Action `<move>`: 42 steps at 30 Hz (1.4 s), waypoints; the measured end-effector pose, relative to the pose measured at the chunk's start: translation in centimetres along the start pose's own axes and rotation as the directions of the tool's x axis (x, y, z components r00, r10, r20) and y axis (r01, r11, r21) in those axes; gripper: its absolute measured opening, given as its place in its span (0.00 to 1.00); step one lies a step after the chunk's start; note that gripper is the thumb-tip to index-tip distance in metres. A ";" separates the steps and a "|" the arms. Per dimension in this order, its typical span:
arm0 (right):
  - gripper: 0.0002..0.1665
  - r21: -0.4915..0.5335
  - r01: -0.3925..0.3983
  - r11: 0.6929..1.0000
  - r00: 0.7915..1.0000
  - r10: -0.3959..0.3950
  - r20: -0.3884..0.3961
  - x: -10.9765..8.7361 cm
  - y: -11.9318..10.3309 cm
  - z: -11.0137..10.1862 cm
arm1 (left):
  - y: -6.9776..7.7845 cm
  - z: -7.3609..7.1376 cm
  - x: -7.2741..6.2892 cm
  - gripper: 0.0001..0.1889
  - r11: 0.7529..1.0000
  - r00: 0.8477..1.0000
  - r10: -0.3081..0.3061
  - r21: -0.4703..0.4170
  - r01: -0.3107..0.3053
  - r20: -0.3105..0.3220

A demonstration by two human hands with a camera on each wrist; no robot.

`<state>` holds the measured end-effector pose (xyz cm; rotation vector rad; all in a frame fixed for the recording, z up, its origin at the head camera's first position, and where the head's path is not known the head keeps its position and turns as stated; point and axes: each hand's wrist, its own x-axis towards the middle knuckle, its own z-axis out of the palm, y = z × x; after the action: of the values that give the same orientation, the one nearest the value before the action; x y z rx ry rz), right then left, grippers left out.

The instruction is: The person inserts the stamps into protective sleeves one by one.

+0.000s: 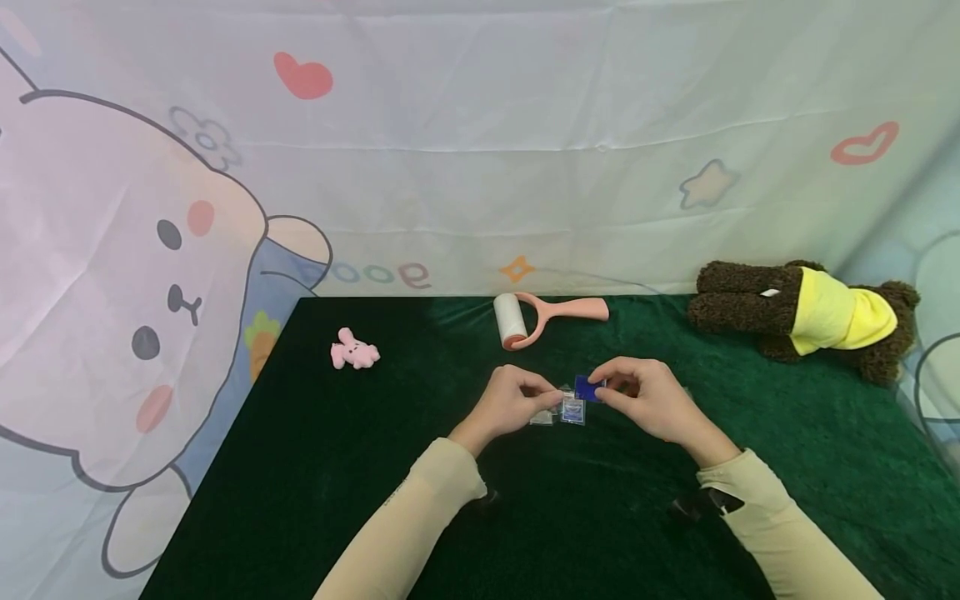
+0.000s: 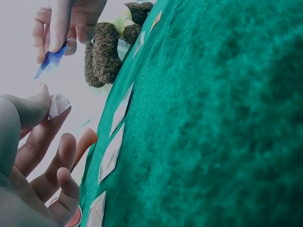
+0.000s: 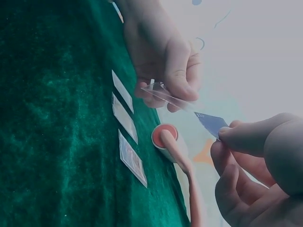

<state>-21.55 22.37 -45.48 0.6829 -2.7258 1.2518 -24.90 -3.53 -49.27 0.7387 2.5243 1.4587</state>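
Blue card [image 1: 587, 388] and clear sleeve [image 3: 164, 96] sit pinched above the cloth [image 1: 322, 483].
Left wrist view shows a row of packets [image 2: 111, 153], at least four; head view shows two plainly. Left hand [image 1: 513, 400]: thumb and forefinger pinch sleeve, other fingers loosely bent. Right hand [image 1: 651, 402]: thumb and forefinger pinch card. Card-sleeve contact: cannot tell.

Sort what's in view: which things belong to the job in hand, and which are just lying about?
Likely part of the job:
- blue piece, pinched by the right hand
- clear plastic, pinched by the left hand
- small flat packets lying nearby

Apparently just lying about:
- lint roller
- pink toy
- teddy bear in yellow
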 end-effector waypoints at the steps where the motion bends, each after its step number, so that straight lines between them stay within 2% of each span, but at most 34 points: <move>1: 0.10 -0.004 -0.002 1.000 1.000 0.002 0.004 0.0 0.0 0.0 | 0.0 0.0 0.0 0.08 1.000 1.000 0.000 -0.001 0.000 0.001; 12: 0.10 -0.002 0.004 1.000 0.998 -0.004 0.059 0.1 0.1 -0.3 | 0.2 0.0 0.1 0.09 0.999 0.999 -0.012 -0.029 0.013 0.041; 21: 0.10 -0.011 0.037 0.999 0.993 -0.036 0.113 0.1 0.1 -0.5 | 0.4 0.0 0.1 0.09 1.000 0.998 0.004 -0.017 -0.002 0.069; 29: 0.10 -0.007 0.053 0.999 0.984 -0.052 0.170 0.3 0.2 -0.6 | 0.4 0.0 0.2 0.09 0.999 0.993 0.051 -0.011 -0.050 0.110; 34: 0.10 0.000 0.072 0.997 0.978 -0.071 0.194 0.2 0.3 -0.5 | 0.4 0.0 0.2 0.08 0.998 0.989 0.056 -0.023 -0.054 0.137; 38: 0.11 0.017 0.073 0.997 0.978 -0.075 0.194 0.2 0.3 -0.5 | 0.6 0.0 0.2 0.08 0.998 0.991 0.064 -0.021 -0.061 0.119; 42: 0.10 0.031 0.065 0.997 0.982 -0.069 0.177 0.2 0.3 -0.4 | 0.8 0.1 0.1 0.08 0.997 0.995 0.074 -0.012 -0.074 0.065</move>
<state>-21.86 22.74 -45.40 0.9241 -2.8026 1.2707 -24.68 -3.04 -48.66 0.8725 2.4651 1.4434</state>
